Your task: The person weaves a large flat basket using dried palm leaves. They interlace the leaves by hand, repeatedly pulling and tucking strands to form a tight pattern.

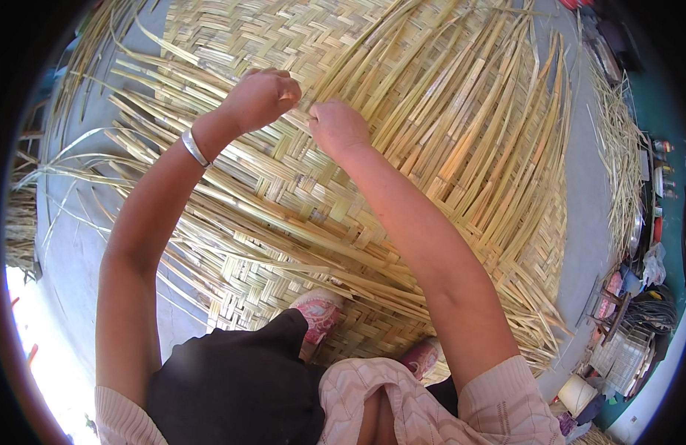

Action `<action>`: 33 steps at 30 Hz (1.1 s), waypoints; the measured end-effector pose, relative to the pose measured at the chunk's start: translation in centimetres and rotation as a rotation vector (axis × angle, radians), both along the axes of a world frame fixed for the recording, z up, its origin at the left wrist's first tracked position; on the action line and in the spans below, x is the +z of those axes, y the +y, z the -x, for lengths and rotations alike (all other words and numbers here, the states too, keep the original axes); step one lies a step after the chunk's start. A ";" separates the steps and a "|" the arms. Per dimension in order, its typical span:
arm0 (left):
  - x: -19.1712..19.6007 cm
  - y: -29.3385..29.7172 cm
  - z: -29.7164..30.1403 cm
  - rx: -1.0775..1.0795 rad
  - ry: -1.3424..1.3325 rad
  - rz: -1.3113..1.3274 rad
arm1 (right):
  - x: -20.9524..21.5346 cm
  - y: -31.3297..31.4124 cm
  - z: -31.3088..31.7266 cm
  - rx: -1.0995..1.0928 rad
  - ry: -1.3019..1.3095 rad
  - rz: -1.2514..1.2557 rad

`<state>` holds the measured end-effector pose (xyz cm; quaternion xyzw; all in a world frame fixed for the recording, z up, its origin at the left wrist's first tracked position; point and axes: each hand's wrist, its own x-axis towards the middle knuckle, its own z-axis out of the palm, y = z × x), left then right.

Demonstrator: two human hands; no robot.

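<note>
Above the woven mat [283,187], which lies in the centre, the left hand [263,100] at eleven o'clock and the right hand [338,129] at twelve nearly meet. Their fingers are curled; what they pinch, I cannot tell. Loose strips [461,159] fan toward two o'clock.

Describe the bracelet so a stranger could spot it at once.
Find the large woven mat, then the left hand over it. Just behind that hand, the bracelet circles the forearm: a shiny, silvery band, the only one on either arm.
</note>
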<state>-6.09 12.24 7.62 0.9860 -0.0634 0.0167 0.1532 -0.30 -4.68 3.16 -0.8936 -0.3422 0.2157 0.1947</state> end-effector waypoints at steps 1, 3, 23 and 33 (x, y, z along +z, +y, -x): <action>0.0 -0.1 0.0 0.066 -0.045 0.096 | 0.1 0.2 0.0 -0.010 0.001 0.019; -0.4 -0.1 -0.2 0.231 -0.053 0.262 | 0.3 0.5 0.1 -0.058 -0.021 0.027; -5.7 0.6 -5.5 0.431 0.720 0.834 | 0.6 -0.6 1.9 -0.705 0.152 -0.370; -7.8 -0.3 -4.5 0.581 0.565 0.993 | -2.5 -0.2 1.1 -0.714 0.258 -0.413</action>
